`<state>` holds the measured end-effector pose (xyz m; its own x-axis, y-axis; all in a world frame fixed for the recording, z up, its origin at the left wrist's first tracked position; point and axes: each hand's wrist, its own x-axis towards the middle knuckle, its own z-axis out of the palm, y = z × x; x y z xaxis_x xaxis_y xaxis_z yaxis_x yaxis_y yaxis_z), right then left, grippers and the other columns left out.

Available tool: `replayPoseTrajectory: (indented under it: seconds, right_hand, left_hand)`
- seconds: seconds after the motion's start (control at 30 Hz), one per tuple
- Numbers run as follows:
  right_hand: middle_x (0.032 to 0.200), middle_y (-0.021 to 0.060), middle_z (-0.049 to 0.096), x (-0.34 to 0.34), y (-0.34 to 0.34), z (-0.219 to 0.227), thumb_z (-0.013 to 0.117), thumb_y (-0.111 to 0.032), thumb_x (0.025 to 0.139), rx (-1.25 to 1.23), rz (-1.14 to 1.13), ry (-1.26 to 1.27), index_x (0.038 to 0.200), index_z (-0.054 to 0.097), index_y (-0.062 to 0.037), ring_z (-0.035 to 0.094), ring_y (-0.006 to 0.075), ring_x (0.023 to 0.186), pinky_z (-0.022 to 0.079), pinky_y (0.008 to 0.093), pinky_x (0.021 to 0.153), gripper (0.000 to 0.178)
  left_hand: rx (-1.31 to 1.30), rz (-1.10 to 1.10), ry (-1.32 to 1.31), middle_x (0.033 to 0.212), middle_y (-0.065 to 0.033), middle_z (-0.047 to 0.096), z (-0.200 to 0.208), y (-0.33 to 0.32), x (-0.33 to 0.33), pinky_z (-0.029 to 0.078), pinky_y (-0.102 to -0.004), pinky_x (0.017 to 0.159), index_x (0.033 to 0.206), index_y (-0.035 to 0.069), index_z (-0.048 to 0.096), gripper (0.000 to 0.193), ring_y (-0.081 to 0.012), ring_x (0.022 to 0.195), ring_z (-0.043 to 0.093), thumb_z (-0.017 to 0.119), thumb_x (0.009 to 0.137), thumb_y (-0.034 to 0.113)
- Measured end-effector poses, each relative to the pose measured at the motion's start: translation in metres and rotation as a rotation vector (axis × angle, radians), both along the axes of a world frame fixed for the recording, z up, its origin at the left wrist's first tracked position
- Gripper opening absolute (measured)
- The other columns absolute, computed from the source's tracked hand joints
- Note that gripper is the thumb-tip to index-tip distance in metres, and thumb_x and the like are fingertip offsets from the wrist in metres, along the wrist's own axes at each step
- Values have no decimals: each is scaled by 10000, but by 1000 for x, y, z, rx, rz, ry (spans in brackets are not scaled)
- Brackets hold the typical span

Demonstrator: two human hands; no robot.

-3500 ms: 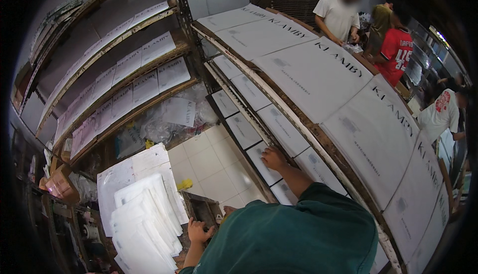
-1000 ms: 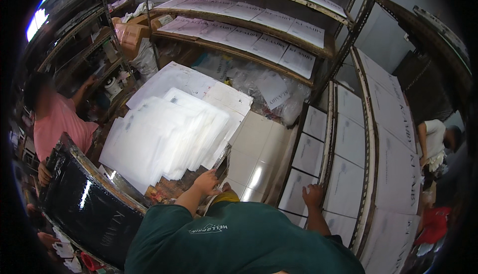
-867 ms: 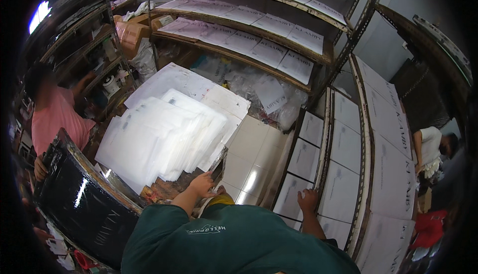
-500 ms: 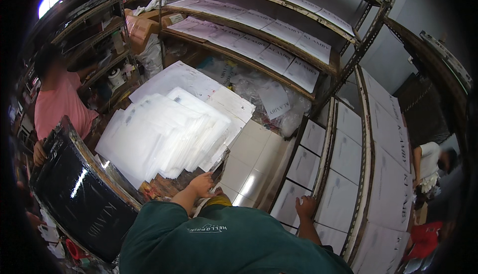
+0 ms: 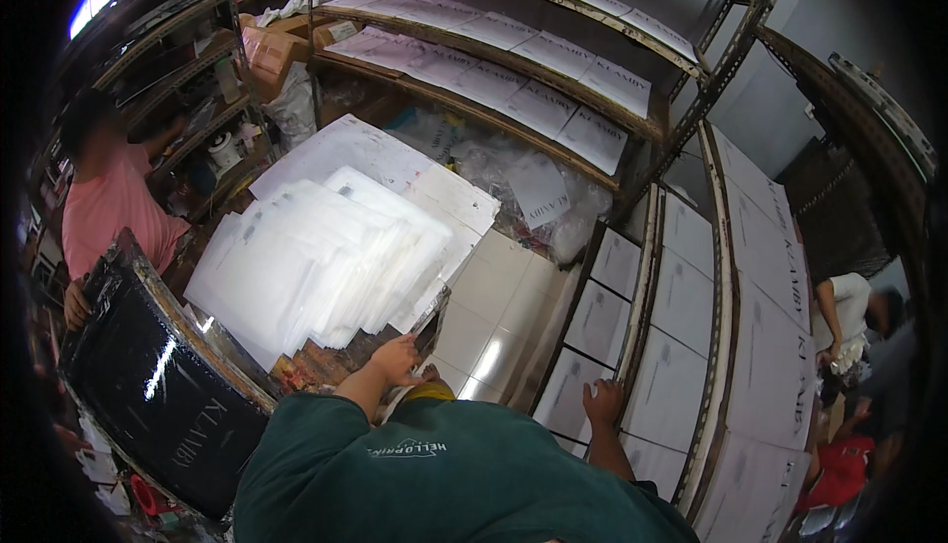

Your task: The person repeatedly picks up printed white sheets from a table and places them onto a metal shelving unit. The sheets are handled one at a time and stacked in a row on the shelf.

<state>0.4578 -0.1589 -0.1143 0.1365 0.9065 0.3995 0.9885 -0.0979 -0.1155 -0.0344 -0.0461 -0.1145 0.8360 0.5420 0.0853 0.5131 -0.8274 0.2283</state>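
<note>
My left hand [image 5: 398, 358] hangs at the near corner of a low wooden table, fingers loosely stretched and nothing visible in them. Just beyond it, a fanned stack of translucent white sheets or bags [image 5: 326, 257] covers much of a large white board [image 5: 395, 160]. On the other side, my right hand [image 5: 603, 402] is over the rack at my right, its fingers apart and holding nothing. Beneath and beside it lie white printed sheets [image 5: 598, 328] in rows on the shelves; whether the hand touches them I cannot tell.
At the left, a person in a pink shirt [image 5: 117, 209] grips a black printing screen frame [image 5: 168, 375]. Metal shelving [image 5: 474, 49] with printed sheets spans the back, plastic wrap [image 5: 568, 217] beneath. Tiled floor [image 5: 504, 291] lies between table and rack. More people [image 5: 845, 318] stand far right.
The view has shifted slightly. My hands keep nearly the same places, the left one a little further up. At the far right, a person's arm has moved lower.
</note>
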Motion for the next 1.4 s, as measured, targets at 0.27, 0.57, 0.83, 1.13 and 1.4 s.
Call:
replayPoseTrajectory:
  seconds: [0.27, 0.57, 0.83, 1.13, 1.4]
  right_hand:
    - [818, 155, 608, -2, -2, 3, 644, -281, 730, -173, -74, 42, 812, 648, -20, 547, 334, 852, 402, 446, 836, 274]
    - [720, 153, 583, -3, -1, 2, 693, -217, 681, -17, -11, -4, 716, 631, -10, 538, 323, 767, 423, 428, 723, 218]
    - [725, 147, 582, 1, 3, -2, 696, -223, 684, -17, -7, 6, 725, 630, -14, 541, 322, 770, 423, 430, 722, 223]
    - [821, 161, 611, -7, -1, 11, 653, -280, 729, -145, -66, 17, 784, 643, -24, 562, 327, 822, 425, 428, 794, 262]
    - [761, 152, 592, -1, -1, 1, 677, -257, 708, -49, -32, 4, 740, 639, -16, 544, 324, 795, 427, 434, 735, 246]
  left_hand:
    - [-23, -15, -11, 695, -109, 615, -2, 1, -1, 318, -425, 1013, 698, 36, 649, 446, -287, 802, 591, 583, 712, 477]
    - [-30, -6, -36, 704, -116, 617, -3, 0, -2, 316, -427, 1016, 679, 37, 638, 437, -291, 805, 590, 593, 696, 472]
    - [-29, 7, -36, 687, -111, 612, 1, 2, -1, 296, -399, 1034, 698, 41, 656, 447, -268, 791, 595, 593, 684, 483]
    - [-33, 6, -25, 682, -117, 607, -5, 1, -1, 325, -420, 1011, 654, 42, 631, 446, -280, 786, 591, 584, 703, 482]
    - [13, -3, -97, 664, -115, 602, -2, 4, 1, 318, -425, 1014, 658, 35, 633, 445, -285, 766, 587, 585, 704, 476]
